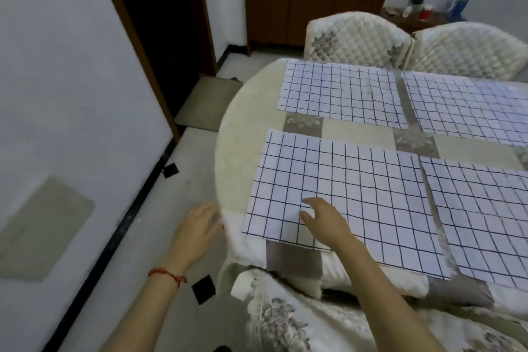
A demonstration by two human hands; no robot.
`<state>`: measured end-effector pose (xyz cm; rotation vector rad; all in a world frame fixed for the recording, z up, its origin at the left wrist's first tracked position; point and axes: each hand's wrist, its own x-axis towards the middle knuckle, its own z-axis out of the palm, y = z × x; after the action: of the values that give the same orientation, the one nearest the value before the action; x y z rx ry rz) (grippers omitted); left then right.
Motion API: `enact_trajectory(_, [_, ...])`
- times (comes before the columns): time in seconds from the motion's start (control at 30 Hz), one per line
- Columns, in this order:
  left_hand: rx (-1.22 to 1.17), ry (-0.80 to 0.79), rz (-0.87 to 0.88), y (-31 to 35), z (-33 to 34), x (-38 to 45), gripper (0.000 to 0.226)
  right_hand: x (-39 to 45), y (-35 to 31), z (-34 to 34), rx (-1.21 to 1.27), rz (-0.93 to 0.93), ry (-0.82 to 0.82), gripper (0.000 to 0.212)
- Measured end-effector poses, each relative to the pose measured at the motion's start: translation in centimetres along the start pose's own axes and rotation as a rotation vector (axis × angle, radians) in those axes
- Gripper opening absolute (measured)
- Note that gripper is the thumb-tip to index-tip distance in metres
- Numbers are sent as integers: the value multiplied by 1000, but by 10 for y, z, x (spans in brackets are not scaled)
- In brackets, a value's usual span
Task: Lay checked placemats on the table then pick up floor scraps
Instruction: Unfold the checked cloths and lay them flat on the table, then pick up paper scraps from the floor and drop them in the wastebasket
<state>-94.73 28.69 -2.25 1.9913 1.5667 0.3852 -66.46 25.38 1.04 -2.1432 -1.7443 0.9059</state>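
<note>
Placemats, four of them, white with a dark checked grid, lie flat on your tabletop; the nearest placemat sits under your right hand, fingers loosely spread and released. Your left hand hangs open beside the edge. Two black scraps lie on the floor.

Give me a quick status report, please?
Both hands empty: right hand on near-left placemat, left hand off table edge. Four mats down. Two black scraps on floor.

Four checked placemats on the table, two black floor scraps, two hands
</note>
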Motion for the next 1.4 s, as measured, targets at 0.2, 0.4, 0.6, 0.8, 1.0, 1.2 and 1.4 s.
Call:
enact_trajectory(0.2, [-287, 55, -274, -96, -49, -65, 41, -6, -93, 42, -53, -22, -100, 44])
enact_trajectory(0.4, [-421, 77, -512, -202, -87, -143, 40, -25, -179, 132, -30, -68, -177, 38])
enact_trajectory(0.6, [-433, 62, -668, -281, -106, -203, 39, -44, -202, 227, 33, 10, -334, 41])
enact_trajectory(0.8, [-502, 2, -848, -326, -102, -213, 40, -26, -193, 281, 139, 175, -385, 39])
enact_trajectory(1.0, [-583, -104, -997, -362, -93, -168, 32, 40, -183, 310, 333, 391, -416, 20])
enact_trajectory(1.2, [-611, -88, -1085, -380, -125, -75, 34, 123, -205, 305, 327, 467, -435, 21])
enact_trajectory(1.4, [-517, -131, -974, -401, -167, 32, 32, 202, -234, 294, 365, 475, -433, 27])
